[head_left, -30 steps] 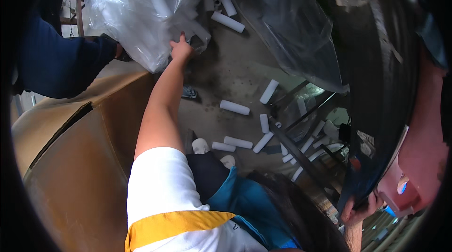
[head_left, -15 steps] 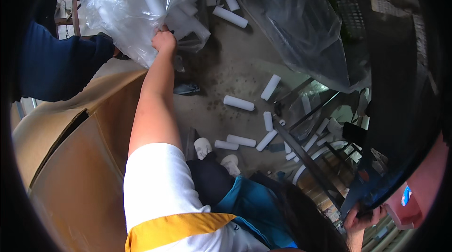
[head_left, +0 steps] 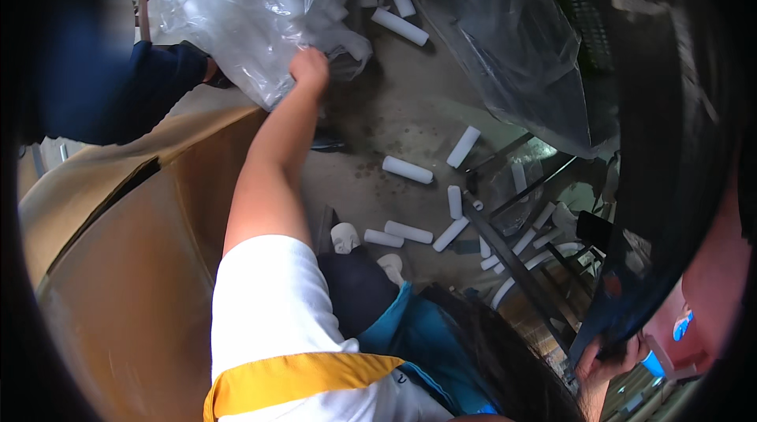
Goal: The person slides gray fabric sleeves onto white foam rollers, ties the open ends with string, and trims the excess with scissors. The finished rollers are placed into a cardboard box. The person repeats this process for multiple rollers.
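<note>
Left hand (head_left: 309,67) lifted bag (head_left: 236,20) (tubes inside).

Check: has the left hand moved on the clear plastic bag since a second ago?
Cannot tell: the left hand grips the clear plastic bag as before, but the camera shifted too.

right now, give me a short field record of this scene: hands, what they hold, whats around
left hand: arm stretched forward, fingers closed on the edge of the clear plastic bag
right hand: low at the right edge, gripping a dark edge; what that is cannot be told
other person: dark blue sleeve at the bag from the left
box: open cardboard box under the bag
floor: white tubes scattered on grey concrete
far side: second, greyer plastic sheet
</note>
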`<state>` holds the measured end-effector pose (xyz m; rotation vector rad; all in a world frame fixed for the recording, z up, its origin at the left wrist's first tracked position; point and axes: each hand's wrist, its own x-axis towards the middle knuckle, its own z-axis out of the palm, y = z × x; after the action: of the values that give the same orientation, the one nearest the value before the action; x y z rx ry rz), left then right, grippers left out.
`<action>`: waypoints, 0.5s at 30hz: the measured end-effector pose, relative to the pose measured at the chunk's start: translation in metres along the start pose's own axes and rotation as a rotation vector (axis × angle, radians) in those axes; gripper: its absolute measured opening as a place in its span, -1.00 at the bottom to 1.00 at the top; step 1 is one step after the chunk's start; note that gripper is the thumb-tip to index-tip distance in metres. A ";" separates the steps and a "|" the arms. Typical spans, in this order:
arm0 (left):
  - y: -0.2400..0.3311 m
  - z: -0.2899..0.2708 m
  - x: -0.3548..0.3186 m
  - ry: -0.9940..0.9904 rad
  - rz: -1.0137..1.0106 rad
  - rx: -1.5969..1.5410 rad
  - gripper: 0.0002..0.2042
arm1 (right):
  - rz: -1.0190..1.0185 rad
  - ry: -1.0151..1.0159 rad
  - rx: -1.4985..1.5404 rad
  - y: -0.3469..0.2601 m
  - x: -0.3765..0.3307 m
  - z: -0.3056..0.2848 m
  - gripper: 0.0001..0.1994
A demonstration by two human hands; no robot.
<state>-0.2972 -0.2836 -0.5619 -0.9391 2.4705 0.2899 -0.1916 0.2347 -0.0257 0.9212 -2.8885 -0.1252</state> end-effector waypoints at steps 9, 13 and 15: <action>0.045 -0.006 -0.228 0.139 0.946 0.525 -0.86 | -0.035 0.012 0.168 -0.024 0.029 0.006 -0.43; 0.063 -0.095 -0.293 0.102 1.330 0.159 -0.90 | -0.120 0.083 0.226 -0.029 0.039 0.004 -0.37; 0.079 -0.154 -0.329 0.175 1.400 0.204 -0.92 | -0.137 0.123 0.263 -0.034 0.041 0.001 -0.36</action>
<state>-0.1911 -0.0927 -0.2610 1.0036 2.7999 0.3661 -0.2059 0.1834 -0.0272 1.1252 -2.7702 0.2976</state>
